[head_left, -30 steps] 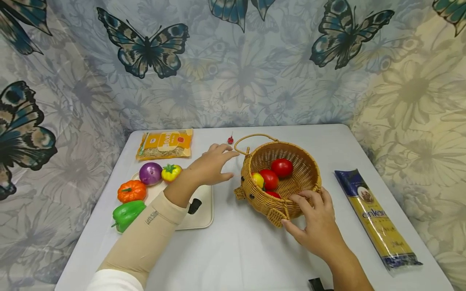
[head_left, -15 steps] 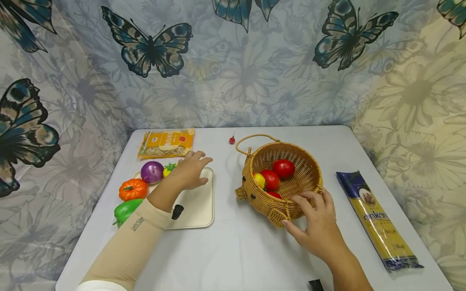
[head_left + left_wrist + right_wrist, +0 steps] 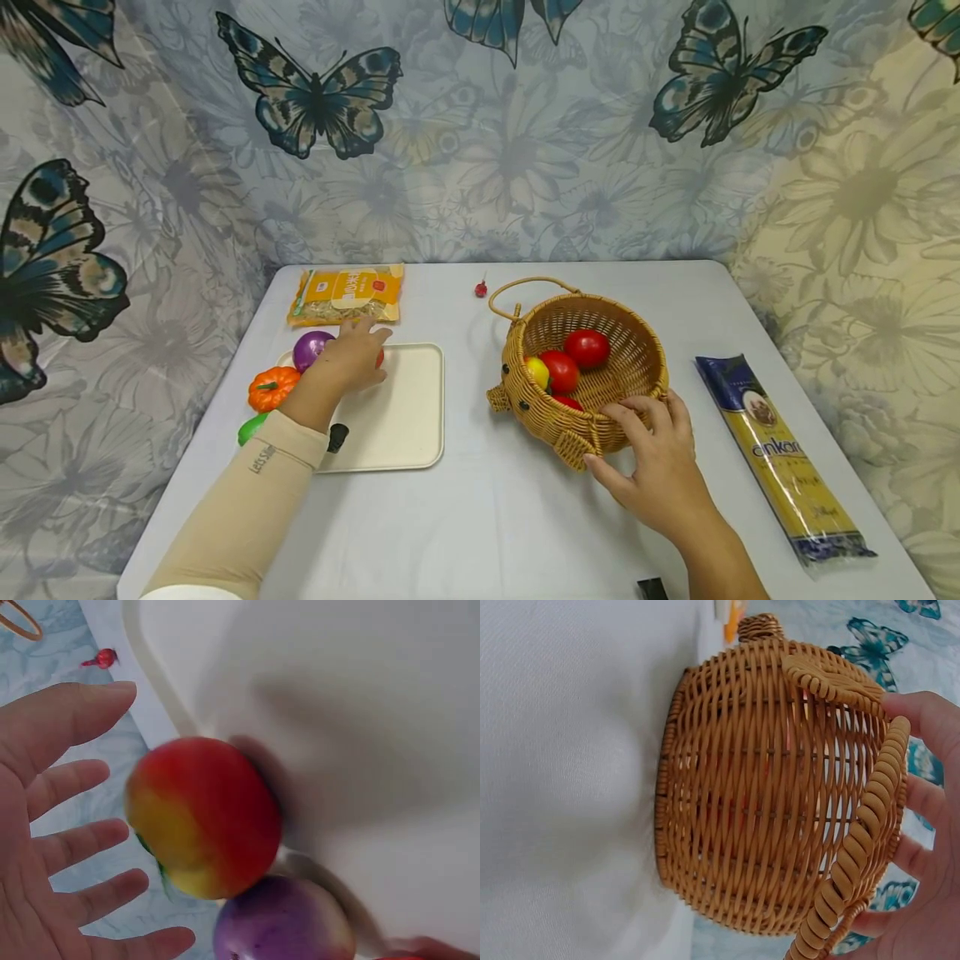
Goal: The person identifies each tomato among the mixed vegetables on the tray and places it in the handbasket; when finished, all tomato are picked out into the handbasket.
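Observation:
My left hand [image 3: 351,358] reaches over the cream tray [image 3: 408,408], fingers apart. In the left wrist view the palm and spread fingers stand beside a red-and-yellow tomato [image 3: 202,817] with a bit of green leaf, a small gap showing between. From the head view, the hand hides most of that tomato. A round purple vegetable [image 3: 285,922] lies against it. My right hand [image 3: 656,454] holds the rim of a wicker basket [image 3: 630,333] with animal features, thumb outside and fingers over the edge. Inside are red tomatoes [image 3: 587,348] and a yellow one [image 3: 537,372].
An orange pumpkin [image 3: 273,388] and a green pepper [image 3: 252,429], partly behind the sleeve, lie at the tray's left. A yellow food packet [image 3: 345,296] is behind. A small red item [image 3: 481,289] sits near the basket handle. A long pasta packet [image 3: 783,458] lies right.
My left hand has moved left from beside the basket to the vegetables on the tray. My right hand has stayed on the basket rim.

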Action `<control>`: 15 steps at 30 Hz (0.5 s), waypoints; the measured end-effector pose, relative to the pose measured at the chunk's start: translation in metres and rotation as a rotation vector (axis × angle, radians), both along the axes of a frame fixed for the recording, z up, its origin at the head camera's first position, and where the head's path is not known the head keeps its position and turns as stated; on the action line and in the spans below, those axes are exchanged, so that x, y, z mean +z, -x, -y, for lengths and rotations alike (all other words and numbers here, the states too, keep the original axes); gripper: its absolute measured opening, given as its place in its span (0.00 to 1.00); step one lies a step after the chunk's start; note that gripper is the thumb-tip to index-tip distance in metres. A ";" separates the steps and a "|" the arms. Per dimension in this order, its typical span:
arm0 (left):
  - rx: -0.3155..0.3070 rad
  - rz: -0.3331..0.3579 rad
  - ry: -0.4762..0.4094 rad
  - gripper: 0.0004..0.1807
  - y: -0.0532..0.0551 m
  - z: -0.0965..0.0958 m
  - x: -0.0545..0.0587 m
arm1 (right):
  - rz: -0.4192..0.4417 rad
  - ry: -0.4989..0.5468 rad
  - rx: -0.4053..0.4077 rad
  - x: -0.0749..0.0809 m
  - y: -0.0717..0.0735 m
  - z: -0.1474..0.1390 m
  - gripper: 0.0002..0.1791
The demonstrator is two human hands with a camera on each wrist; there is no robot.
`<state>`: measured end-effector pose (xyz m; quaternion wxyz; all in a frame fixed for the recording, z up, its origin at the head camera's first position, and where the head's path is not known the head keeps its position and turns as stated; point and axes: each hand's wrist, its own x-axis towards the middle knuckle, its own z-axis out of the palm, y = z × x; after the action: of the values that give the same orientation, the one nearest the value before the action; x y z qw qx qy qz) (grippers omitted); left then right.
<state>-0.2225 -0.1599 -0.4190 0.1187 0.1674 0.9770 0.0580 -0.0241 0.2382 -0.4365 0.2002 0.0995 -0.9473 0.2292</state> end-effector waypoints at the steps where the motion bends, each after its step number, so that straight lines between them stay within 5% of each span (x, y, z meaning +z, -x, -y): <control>1: 0.006 0.008 0.005 0.40 0.001 0.002 -0.001 | -0.002 0.000 0.000 0.000 0.000 0.000 0.33; 15: 0.008 0.069 -0.023 0.37 0.008 0.015 -0.015 | -0.004 0.002 0.000 -0.001 0.000 0.000 0.32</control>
<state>-0.2303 -0.1746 -0.4341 0.1504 0.1627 0.9722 0.0753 -0.0245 0.2385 -0.4378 0.2021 0.1000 -0.9467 0.2299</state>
